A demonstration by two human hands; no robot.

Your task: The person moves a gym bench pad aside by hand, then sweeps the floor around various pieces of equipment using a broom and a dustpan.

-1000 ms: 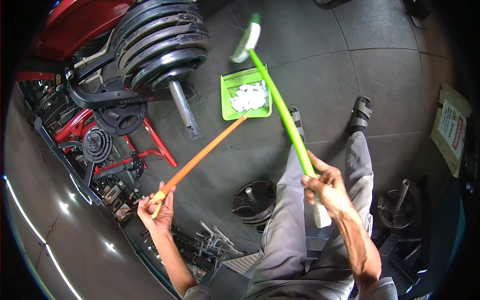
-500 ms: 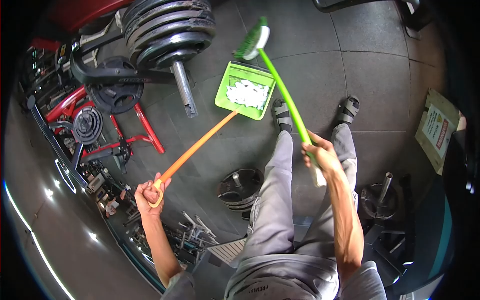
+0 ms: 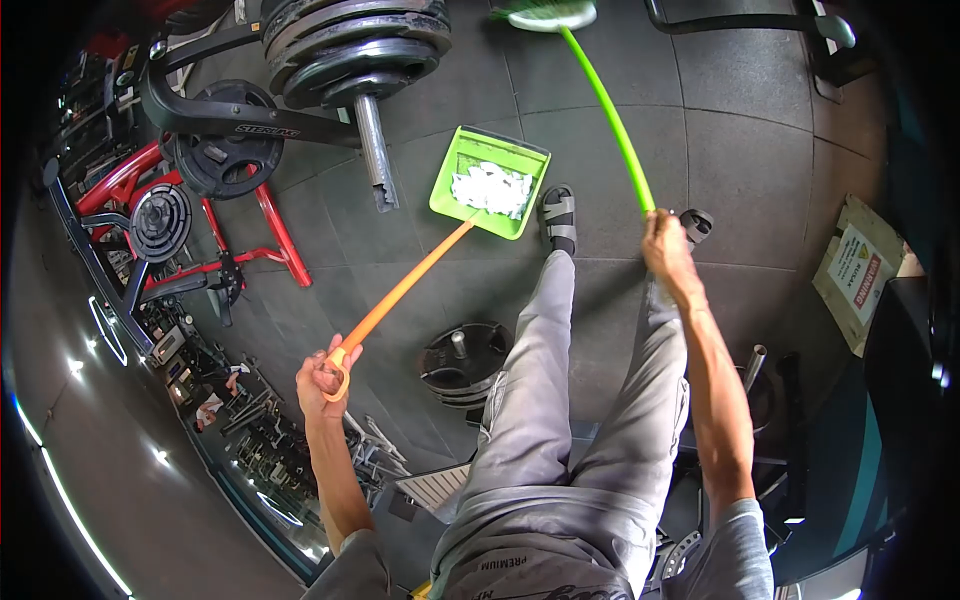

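Note:
My left hand [image 3: 323, 378] is closed around the yellow grip end of a dustpan's orange handle. The green dustpan [image 3: 528, 200] rests on the dark floor, with crumpled white scraps [image 3: 491, 188] lying inside it. My right hand [image 3: 668, 246] grips the green stick of a broom [image 3: 612, 117]. The broom's white head with green bristles [image 3: 551, 15] is at the top edge of view, beyond the dustpan and apart from it. The bristles are blurred and partly cut off.
Stacked weight plates [image 3: 355, 50] on a bar sleeve stand left of the dustpan. A red-framed machine [image 3: 280, 235] is further left. More plates [image 3: 462, 365] lie near my left leg. A warning sign [image 3: 858, 268] leans at right, and a black machine foot [image 3: 745, 24] stands top right.
The broom head has swung away from the dustpan, up and to the right. My right hand has moved forward with it. The dustpan stays in place; my left hand has shifted slightly right.

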